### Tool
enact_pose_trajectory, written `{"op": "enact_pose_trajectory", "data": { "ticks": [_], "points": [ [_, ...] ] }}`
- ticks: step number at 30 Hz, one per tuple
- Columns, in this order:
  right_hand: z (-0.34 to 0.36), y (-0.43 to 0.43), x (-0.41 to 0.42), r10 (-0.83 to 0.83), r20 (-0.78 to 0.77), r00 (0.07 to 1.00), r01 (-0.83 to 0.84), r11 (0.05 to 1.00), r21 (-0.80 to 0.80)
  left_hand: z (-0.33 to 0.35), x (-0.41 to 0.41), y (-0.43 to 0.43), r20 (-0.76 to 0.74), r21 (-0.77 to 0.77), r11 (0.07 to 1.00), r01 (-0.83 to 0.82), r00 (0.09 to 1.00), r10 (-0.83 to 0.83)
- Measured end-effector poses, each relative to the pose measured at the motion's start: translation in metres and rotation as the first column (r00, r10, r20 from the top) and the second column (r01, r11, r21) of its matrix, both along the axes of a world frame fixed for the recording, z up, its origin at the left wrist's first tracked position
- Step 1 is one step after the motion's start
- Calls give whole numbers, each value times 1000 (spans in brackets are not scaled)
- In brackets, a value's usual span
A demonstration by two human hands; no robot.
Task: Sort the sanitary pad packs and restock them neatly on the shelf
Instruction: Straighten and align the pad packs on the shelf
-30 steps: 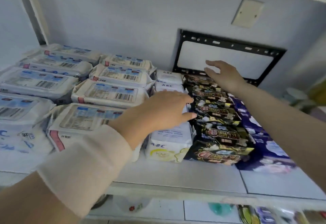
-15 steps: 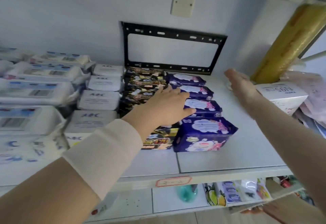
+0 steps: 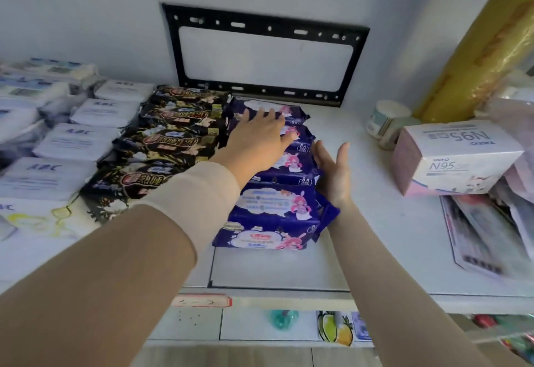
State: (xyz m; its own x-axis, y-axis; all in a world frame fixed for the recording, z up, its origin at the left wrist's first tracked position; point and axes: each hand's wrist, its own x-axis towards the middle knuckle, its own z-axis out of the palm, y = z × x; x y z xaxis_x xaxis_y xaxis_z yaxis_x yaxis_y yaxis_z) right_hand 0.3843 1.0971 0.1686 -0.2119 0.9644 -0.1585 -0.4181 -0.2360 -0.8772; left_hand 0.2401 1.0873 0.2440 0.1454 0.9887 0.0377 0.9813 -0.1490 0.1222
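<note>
Two released, straight-fingered hands: left hand (image 3: 257, 138) laid atop purple packs (image 3: 268, 213), right hand (image 3: 332, 173) held against their 3 o'clock edge.

Light was bright, cool and diffuse, and it washed out the white packs (image 3: 57, 147) at the left. Shadows on the shelf (image 3: 375, 222) were faint and soft-edged. The gold roll (image 3: 474, 49) at far right carried glare streaks. Motion blur smeared the flat packet (image 3: 488, 239) at near right and the far-left edge. Wide-angle distortion stretched the near forearms and bent the shelf front. The purple packs (image 3: 274, 205) in the centre were fairly sharp.
</note>
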Motion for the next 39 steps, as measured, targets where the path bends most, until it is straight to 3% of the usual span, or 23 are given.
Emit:
{"op": "enact_pose_trajectory", "data": {
  "ticks": [1, 4, 18, 29, 34, 39],
  "points": [
    [-4, 0, -2, 38, -83, 996, -39, 999, -15, -2, 0, 2, -13, -1, 1000, -4, 1000, 4],
    [-5, -6, -11, 68, -143, 987, -67, 998, 17, -9, -2, 3, -13, -8, 1000, -20, 1000, 20],
    [-15, 0, -26, 59, -150, 987, -54, 998, 39, -26, 0, 4, 39, 91, 993, -71, 997, 67],
    [-12, -3, -17, 70, 21, 997, -71, 996, 49, -22, -1, -2, 105, 108, 991, -81, 992, 69],
    [-3, 21, 10, -122, 301, 946, 71, 982, 174, -3, -9, 1, 102, 126, 990, -62, 994, 49],
    [7, 56, 2, -32, 307, 951, -2, 994, 111, 3, -18, 35, 17, 32, 993, -117, 993, 116]
  ]
}}
